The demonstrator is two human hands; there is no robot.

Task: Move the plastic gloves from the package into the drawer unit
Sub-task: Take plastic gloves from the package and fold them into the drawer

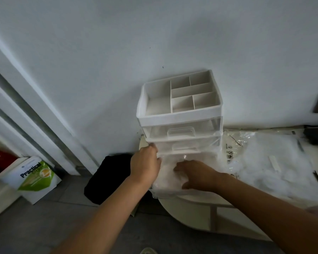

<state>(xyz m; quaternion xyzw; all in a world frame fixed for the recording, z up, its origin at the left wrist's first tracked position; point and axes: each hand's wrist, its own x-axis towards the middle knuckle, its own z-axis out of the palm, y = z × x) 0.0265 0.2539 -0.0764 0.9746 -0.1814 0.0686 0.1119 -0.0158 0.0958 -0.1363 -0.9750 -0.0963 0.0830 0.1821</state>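
Observation:
A white drawer unit (180, 114) with a divided top tray and clear drawers stands against the wall on a round table. Its bottom drawer (200, 156) is pulled out toward me and holds crumpled clear plastic gloves (168, 177). My right hand (196, 174) presses flat on the gloves inside the drawer, fingers spread. At the drawer's left front corner, my left hand (145, 165) holds the side wall with its fingers over the rim. The clear glove package (268, 162) lies flat on the table to the right of the unit.
The round cream table (187, 211) ends just in front of the open drawer. A black cloth (108, 178) lies on the floor to the left. A white box marked "Practical" (33, 177) leans further left, near a red object. A dark object sits at the far right edge.

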